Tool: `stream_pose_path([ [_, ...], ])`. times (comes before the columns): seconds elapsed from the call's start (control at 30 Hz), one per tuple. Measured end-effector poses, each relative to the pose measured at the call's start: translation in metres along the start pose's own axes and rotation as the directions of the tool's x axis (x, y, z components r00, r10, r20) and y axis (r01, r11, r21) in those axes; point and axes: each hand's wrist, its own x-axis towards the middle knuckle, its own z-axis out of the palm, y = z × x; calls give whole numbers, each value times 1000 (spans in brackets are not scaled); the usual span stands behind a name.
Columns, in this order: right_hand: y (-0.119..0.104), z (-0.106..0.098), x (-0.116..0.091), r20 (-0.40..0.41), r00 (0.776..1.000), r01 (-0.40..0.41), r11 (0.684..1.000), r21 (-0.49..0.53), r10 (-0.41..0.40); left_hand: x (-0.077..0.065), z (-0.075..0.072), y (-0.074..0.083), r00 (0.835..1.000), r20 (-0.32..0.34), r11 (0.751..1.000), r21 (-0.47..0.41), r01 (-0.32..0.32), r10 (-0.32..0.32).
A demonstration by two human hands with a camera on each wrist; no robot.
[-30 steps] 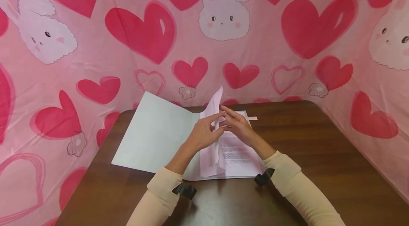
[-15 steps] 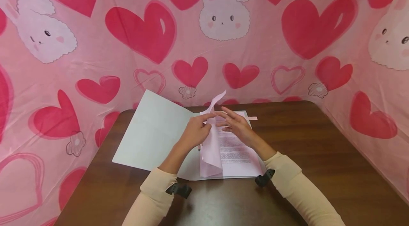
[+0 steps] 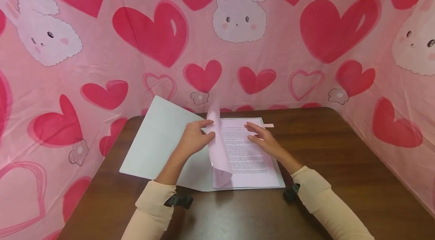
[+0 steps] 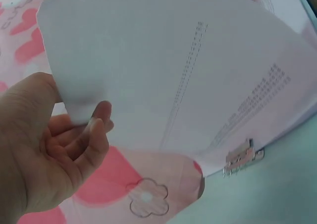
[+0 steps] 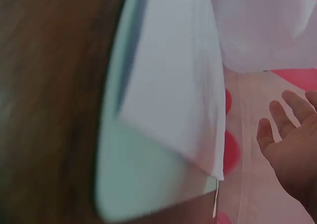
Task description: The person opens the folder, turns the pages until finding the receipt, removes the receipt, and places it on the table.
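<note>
A pale green folder (image 3: 159,145) lies spread on the table with a stack of printed sheets (image 3: 246,157) on its right side. My left hand (image 3: 195,136) pinches the edge of a lifted sheet (image 3: 219,157), which curls over toward the left cover. In the left wrist view that sheet (image 4: 133,60) passes between thumb and fingers of the left hand (image 4: 69,144). A metal binder clip (image 4: 242,157) shows at the folder's spine. Over the right part of the printed stack hovers my right hand (image 3: 263,138), fingers extended and holding nothing.
A small pale pink tab (image 3: 268,125) sticks out past the folder's top right edge. The dark wooden table (image 3: 340,157) extends around the folder. Behind it hangs a pink cloth (image 3: 282,51) printed with hearts and rabbits.
My left hand has moved left, drawing the lifted sheet over and uncovering more of the printed page. My right hand has come away from the sheet and shifted right.
</note>
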Motion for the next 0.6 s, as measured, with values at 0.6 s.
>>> stream_pose_path([
  [0.6, 16, -16, -42, 231, 953, -52, 858, -511, 195, -8, -42, -44, 997, -7, 997, 1, 72, -72],
])
